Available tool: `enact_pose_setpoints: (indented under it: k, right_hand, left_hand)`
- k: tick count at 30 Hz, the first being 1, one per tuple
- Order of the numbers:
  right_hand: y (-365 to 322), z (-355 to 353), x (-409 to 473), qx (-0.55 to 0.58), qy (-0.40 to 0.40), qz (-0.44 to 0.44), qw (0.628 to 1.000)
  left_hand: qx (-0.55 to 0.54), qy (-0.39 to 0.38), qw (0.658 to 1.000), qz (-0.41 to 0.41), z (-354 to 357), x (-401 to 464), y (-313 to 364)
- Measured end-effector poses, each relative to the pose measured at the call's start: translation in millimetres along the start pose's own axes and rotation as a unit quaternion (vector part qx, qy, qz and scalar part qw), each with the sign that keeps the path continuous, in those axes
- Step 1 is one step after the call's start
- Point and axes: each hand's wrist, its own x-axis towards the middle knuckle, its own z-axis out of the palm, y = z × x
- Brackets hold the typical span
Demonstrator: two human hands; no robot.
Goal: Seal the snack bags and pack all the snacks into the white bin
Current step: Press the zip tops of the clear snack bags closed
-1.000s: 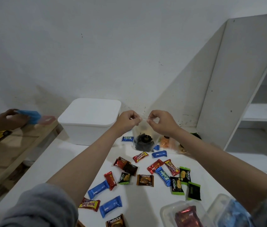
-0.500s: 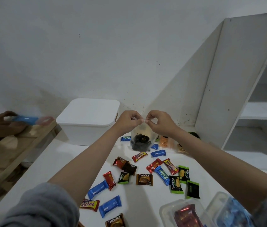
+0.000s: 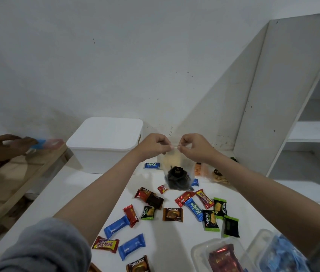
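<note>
A clear snack bag point(image 3: 177, 173) with dark snacks in its bottom hangs above the white table point(image 3: 72, 185). My left hand point(image 3: 153, 145) and my right hand point(image 3: 193, 147) pinch its top edge side by side, fingertips almost touching. The white bin point(image 3: 104, 142) stands closed with its lid on, just left of my left hand. Several wrapped snacks lie scattered below the bag, among them a blue Kalpa bar point(image 3: 194, 209), a brown Nextar pack point(image 3: 172, 214) and a Beng-Beng bar point(image 3: 105, 244). Two more clear bags, one with orange snacks point(image 3: 200, 169), lie behind my right wrist.
Two clear plastic tubs hold wrapped snacks at the front right, one with red packs point(image 3: 222, 256) and one with blue ones point(image 3: 279, 254). A white shelf unit point(image 3: 284, 107) stands on the right. Another person's hand point(image 3: 11, 144) holds a blue object over a wooden table point(image 3: 17, 179) at the left.
My two hands stay at the bag's top edge with only small finger shifts. The bag hangs slightly lower over the table. The other person's hand at the left has shifted.
</note>
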Motion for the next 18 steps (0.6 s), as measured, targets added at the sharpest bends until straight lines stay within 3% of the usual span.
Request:
enact_pose_setpoints:
  k: [7, 13, 18]
  right_hand:
    - [-3.5, 5.0, -1.1, -0.005, -0.019, -0.007, 1.000]
    - [-1.5, 7.3, -2.6, 0.068, 0.012, 0.016, 0.998]
    - [1.2, 3.4, -4.6, 0.116, 0.036, 0.046, 0.991]
  left_hand:
    - [0.063, 0.025, 0.997, 0.039, 7.0, 1.8, 4.1]
    - [0.126, 0.053, 0.989, 0.058, 9.7, 5.9, 3.5]
    - [0.105, 0.066, 0.991, 0.057, 6.7, 3.6, 4.9]
